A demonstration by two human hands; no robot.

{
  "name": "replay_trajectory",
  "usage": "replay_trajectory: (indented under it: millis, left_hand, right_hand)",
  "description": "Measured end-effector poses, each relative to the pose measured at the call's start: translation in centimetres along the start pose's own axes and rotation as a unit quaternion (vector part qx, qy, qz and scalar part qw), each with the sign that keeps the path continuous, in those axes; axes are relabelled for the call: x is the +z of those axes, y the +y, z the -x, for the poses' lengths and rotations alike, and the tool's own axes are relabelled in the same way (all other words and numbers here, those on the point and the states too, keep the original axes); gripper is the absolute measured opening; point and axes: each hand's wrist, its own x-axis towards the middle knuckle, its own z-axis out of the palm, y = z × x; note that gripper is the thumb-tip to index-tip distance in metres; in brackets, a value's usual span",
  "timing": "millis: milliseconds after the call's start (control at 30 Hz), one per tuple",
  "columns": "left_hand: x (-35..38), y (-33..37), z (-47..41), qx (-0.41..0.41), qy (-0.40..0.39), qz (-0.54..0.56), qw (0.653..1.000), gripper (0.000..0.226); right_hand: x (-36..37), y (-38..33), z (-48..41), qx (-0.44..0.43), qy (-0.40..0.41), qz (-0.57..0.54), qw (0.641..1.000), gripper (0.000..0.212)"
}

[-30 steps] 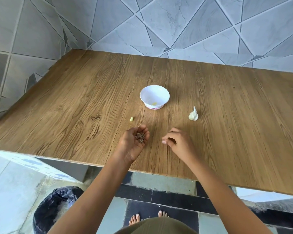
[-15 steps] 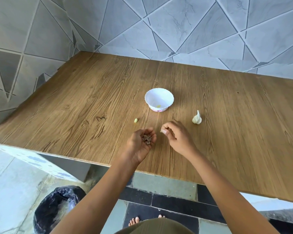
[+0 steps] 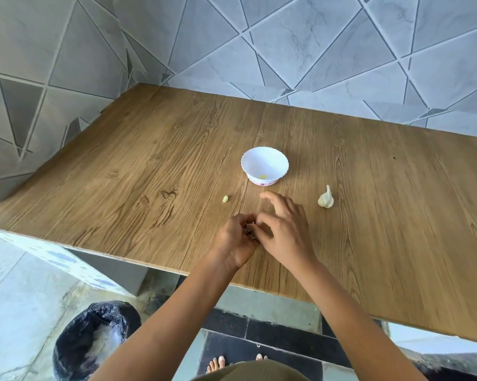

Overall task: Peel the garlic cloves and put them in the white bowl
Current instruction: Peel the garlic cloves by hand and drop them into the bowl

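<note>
The wooden surface (image 3: 149,166) fills most of the view, set into a tiled corner. On the floor below its near edge, to the left, stands a black-lined bin (image 3: 94,339). Both hands meet over the near middle of the surface. The left hand (image 3: 236,240) is cupped palm-up, its grip curled round a small clump of dark garlic skins (image 3: 249,231). The right hand (image 3: 287,229) lies just beside it, its fingertips at that clump and one finger stretched forward. Whether its grip has closed on anything I cannot tell.

Straight ahead of the hands stands the white bowl (image 3: 273,160), upright, with one pale peeled clove (image 3: 263,176) on its bottom. The garlic bulb (image 3: 326,199) sits forward and to the right, stem up and tilted slightly away — nearer the right hand, and apart from the bowl. A loose clove (image 3: 225,199) lies forward and a little left of the left hand, its long axis pointing roughly away from the person.

By my reading the skins go first, and the bin lies down and left, on the holding hand's own side. After that, the bulb is the right hand's reach — the loose clove the left's.
</note>
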Motion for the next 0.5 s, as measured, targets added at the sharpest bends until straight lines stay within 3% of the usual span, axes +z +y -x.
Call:
replay_trajectory:
  millis: [133, 300, 500]
  left_hand:
    - [-0.2, 0.0, -0.3, -0.003, -0.003, 0.011, 1.000, 0.036]
    - [-0.3, -0.1, -0.7, -0.001, -0.018, 0.019, 1.000, 0.037]
    - [-1.1, 1.1, -0.9, 0.010, -0.002, 0.042, 0.999, 0.035]
  right_hand:
    - [0.1, 0.4, 0.1, 0.004, -0.018, -0.012, 1.000, 0.007]
    - [0.0, 0.4, 0.3, 0.000, -0.007, -0.043, 0.999, 0.037]
    - [0.1, 2.5, 0.9, 0.068, 0.023, -0.159, 0.985, 0.019]
